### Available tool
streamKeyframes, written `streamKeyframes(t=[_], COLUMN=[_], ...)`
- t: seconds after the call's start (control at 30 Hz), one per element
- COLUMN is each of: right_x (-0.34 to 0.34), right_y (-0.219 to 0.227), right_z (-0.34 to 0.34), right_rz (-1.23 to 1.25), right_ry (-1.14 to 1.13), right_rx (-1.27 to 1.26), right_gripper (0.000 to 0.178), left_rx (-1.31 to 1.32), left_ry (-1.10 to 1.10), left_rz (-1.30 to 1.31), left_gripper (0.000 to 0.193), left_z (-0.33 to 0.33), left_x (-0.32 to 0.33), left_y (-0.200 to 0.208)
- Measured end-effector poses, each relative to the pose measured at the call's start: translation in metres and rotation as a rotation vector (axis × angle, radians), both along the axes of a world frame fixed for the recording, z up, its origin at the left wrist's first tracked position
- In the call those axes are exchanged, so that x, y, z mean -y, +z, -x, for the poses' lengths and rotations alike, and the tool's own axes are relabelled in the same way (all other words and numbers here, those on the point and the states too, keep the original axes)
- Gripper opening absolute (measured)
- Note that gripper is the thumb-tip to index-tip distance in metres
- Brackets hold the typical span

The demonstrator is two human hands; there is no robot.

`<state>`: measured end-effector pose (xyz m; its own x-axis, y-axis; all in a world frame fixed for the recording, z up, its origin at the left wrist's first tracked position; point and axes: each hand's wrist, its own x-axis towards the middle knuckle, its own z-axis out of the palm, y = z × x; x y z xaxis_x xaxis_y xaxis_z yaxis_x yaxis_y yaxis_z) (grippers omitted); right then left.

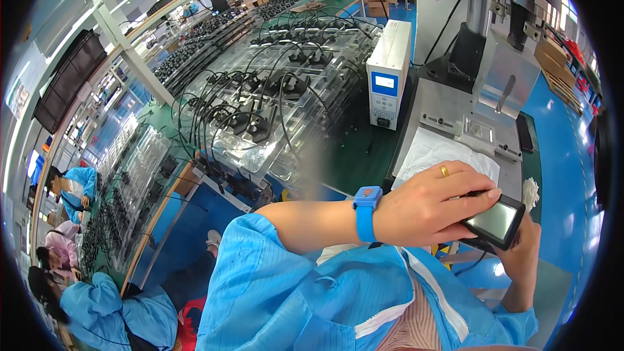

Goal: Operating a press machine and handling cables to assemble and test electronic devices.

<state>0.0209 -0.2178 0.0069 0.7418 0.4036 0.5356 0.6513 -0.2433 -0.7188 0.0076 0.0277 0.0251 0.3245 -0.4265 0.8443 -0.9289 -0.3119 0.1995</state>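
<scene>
A small black rectangular device with a pale grey-green screen [495, 221] is held between both hands at the right, in front of my body. My left hand [437, 203], with a gold ring and a blue wristwatch [368, 211], reaches across and grips the device's left side, thumb and fingers closed on it. From below, my right hand [524, 247] supports the device's right side and underside; most of its fingers are hidden behind it. White cloth or sheet material [434, 156] lies just beyond my left hand on the metal machine bed [448, 105].
A white control box [389, 71] with a small display stands on the green bench. Clear trays [305, 101] of black cabled parts fill the bench to the left. A press-like machine [507, 71] rises at the right. Several co-workers [81, 185] sit at the far left.
</scene>
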Motion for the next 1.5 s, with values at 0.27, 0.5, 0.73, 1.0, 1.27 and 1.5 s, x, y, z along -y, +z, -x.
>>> streamKeyframes(t=[0.27,0.5,0.73,1.0,1.27,1.5], right_x=[0.006,-0.014,-0.036,-0.045,-0.038,-0.043], right_y=[0.009,-0.016,-0.038,-0.062,-0.078,-0.076], right_z=[-0.014,-0.048,-0.097,-0.133,-0.146,-0.147], right_rz=[0.495,0.493,0.529,0.570,0.593,0.587], right_ry=[-0.353,-0.371,-0.303,-0.284,-0.287,-0.256], right_rx=[0.438,0.528,0.560,0.487,0.541,0.532], right_gripper=[0.026,0.027,0.025,0.018,0.012,0.010], left_rx=[0.133,0.079,0.097,0.104,-0.063,0.027], left_ry=[-0.013,0.053,0.139,0.253,0.202,0.221], left_rz=[-0.001,-0.170,-0.224,-0.279,-0.257,-0.283], left_gripper=[0.032,0.030,0.031,0.035,0.050,0.044], left_z=[0.009,0.003,-0.007,-0.032,-0.061,-0.057], left_x=[-0.020,-0.042,-0.042,-0.031,-0.018,-0.017], left_y=[-0.004,-0.014,-0.019,-0.026,-0.030,-0.017])
